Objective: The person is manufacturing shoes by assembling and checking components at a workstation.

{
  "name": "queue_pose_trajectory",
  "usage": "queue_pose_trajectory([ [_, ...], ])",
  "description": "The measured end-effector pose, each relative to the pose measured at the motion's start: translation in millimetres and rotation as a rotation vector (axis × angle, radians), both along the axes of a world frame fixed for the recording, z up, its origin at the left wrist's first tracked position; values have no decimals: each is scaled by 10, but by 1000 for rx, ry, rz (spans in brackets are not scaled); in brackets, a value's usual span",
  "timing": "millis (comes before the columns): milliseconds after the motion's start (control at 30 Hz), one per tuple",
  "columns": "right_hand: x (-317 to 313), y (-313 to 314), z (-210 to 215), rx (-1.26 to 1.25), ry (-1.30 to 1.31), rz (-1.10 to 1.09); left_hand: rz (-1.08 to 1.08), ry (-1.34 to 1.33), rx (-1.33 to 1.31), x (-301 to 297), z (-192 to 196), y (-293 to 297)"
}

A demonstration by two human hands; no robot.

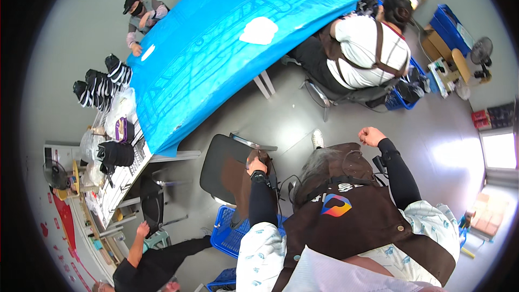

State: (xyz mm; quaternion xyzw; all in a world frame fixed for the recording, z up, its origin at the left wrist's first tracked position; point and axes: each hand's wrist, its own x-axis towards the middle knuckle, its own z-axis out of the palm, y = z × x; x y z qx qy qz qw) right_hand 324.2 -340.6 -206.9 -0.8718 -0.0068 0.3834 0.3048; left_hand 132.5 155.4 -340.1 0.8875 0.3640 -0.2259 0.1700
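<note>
My left hand [257,167] is closed beside a black office chair [220,158]. A small dark brown thing [260,156] shows at its fingertips, too small to name; brown cloth hangs over the chair's side just below. Out to the right, above the floor, my right hand [371,136] has its fingers curled in loosely, with nothing visible in them. Both forearms wear black sleeves. A brown apron [357,211] covers my front and lap.
A blue-covered table [205,59] bears white sheets. Stacked black shoes [102,84] stand at its left. One person [373,48] sits at the right, another [145,13] at the far left, a third [146,262] lower left. A blue basket [227,232] stands near my left arm.
</note>
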Motion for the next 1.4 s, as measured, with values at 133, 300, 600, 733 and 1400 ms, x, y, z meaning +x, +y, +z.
queue_pose_trajectory([
  [133, 671, 485, 93, -32, -210, 349, -148, 16, 121, -393, -478, 210],
  [300, 1520, 885, 304, 23, -235, 363, -345, 18, 143, -578, -316, -453],
  [600, 2199, 1319, 105, 191, -194, 422, -317, -39, -20, -921, -114, -1409],
  [733, 2468, 1338, -57, 208, -284, 407, 111, 31, -386, -667, -21, -911],
  [1400, 3672, 2059, 127, -873, -946, -503, -409, -362, -648, 3627, 1538, 3393],
])
